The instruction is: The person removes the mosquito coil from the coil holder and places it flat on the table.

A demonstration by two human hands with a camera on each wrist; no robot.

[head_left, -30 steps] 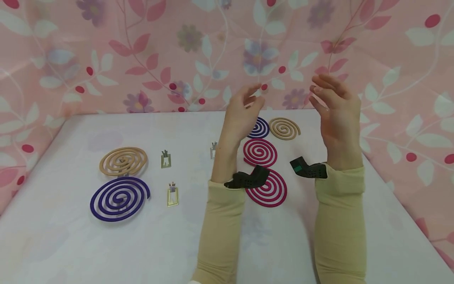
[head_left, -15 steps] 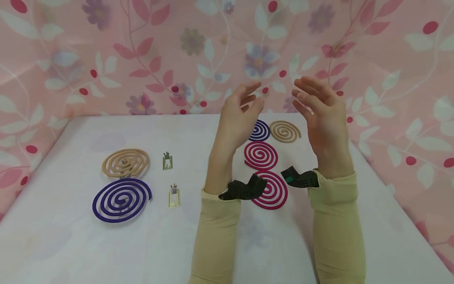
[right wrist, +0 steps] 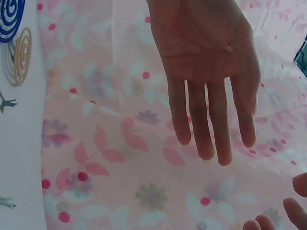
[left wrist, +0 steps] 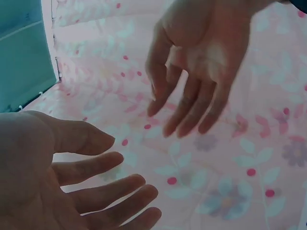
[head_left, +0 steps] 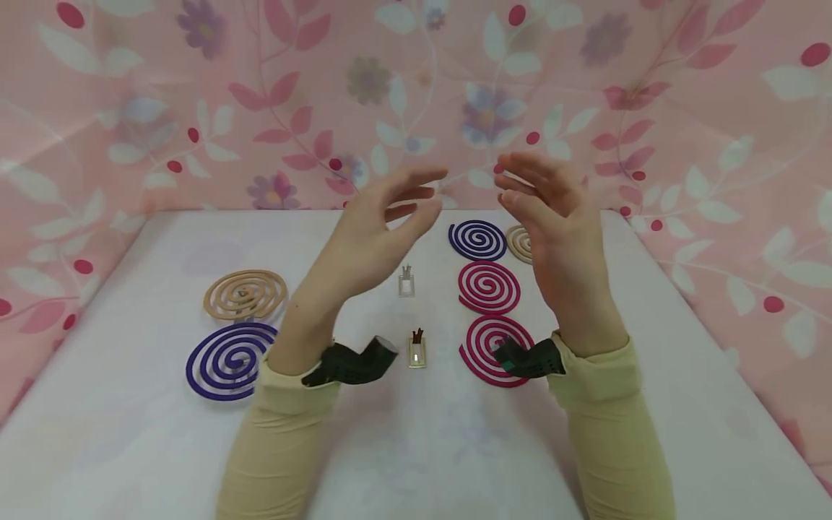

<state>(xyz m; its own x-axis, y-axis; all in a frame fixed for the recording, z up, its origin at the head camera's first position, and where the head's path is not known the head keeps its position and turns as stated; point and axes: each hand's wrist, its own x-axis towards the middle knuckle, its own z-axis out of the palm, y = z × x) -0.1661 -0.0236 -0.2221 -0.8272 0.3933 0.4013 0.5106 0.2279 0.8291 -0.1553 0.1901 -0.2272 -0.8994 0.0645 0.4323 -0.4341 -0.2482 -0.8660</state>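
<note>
My left hand (head_left: pixel 364 238) hovers over the middle of the white table, fingers loosely bent and holding nothing. Facing it, my right hand (head_left: pixel 559 231) is also raised with nothing in it; a gap separates the two. In the left wrist view the left palm and fingers (left wrist: pixel 110 191) show relaxed. The right hand's fingers hang straight in the right wrist view. Below and between the hands lie a blue mosquito coil (head_left: pixel 477 240), a partly hidden tan coil (head_left: pixel 518 244) and two pink coils (head_left: pixel 489 287). Small metal coil stands (head_left: pixel 406 283) (head_left: pixel 417 352) stand nearer the middle.
On the left, a tan coil (head_left: pixel 244 295) and a blue coil (head_left: pixel 230 361) sit raised on stands; the left forearm covers part of the blue one. A flowered pink cloth (head_left: pixel 364 87) rises behind the table (head_left: pixel 162 462). Each wrist wears a black camera.
Both hands have moved left, the left one further, and its arm now hides two stands at the left. A stand near the middle has come into sight. The coils stay put.
</note>
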